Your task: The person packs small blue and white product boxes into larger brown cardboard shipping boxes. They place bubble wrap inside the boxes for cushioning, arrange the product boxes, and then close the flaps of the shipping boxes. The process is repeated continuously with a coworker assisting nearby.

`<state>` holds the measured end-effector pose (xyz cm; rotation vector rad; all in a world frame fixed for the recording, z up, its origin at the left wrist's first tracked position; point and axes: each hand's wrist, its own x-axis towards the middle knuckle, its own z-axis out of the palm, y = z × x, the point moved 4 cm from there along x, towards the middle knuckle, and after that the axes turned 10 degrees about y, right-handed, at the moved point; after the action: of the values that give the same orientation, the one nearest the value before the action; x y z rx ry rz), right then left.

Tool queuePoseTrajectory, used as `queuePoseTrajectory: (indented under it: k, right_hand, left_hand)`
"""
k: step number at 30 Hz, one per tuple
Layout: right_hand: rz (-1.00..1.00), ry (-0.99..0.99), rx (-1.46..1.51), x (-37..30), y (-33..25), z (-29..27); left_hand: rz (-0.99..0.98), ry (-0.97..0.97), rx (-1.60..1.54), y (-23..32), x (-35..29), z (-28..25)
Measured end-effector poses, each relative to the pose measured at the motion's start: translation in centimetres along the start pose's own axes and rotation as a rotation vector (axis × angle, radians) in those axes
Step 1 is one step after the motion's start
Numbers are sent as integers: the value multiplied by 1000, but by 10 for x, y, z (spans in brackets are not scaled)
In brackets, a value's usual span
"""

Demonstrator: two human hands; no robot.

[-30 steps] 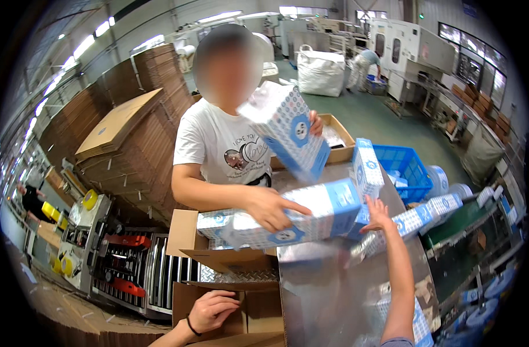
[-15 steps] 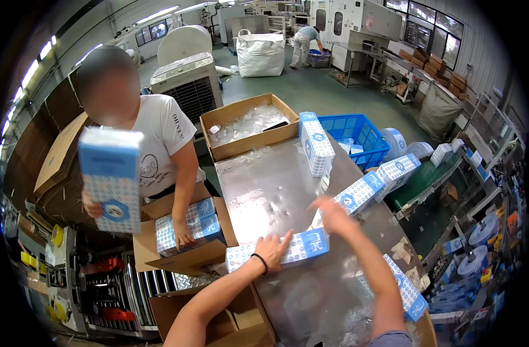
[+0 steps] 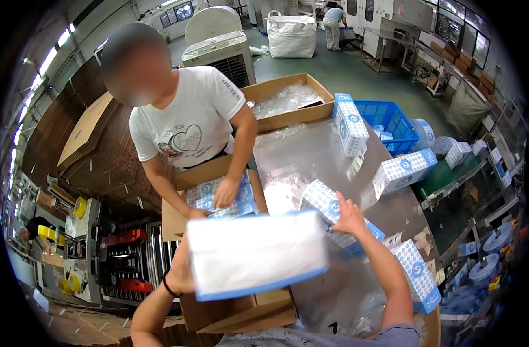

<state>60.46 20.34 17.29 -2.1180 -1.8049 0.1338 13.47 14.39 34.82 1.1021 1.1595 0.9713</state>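
Observation:
My left hand grips the left end of a rectangular pack, raised near me with a blurred white face and blue lower edge. Its fingertips are hidden behind the pack. My right hand is closed over the upper right side of a blue-and-white patterned pack, tilted on the metal table. The raised pack overlaps part of the view below it. Similar packs stand at the far edge, on the right side and near my right forearm.
Across from me, a co-worker's hands are on packs inside an open carton. Another open carton is below my left hand. A carton of clear film and a blue crate stand beyond the table; a green conveyor runs right.
My left hand has lifted a pack off the table toward me. My right hand has come onto another pack, now nearer. The co-worker's raised pack is down, both hands in the carton. The view has shifted.

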Motion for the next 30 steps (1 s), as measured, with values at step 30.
queuePoseTrajectory:
  k: [30]
  right_hand:
    - [-532,-923,-3,-208,-245,315]
  left_hand:
    - [-346,-840,1353,-495,-27,-48]
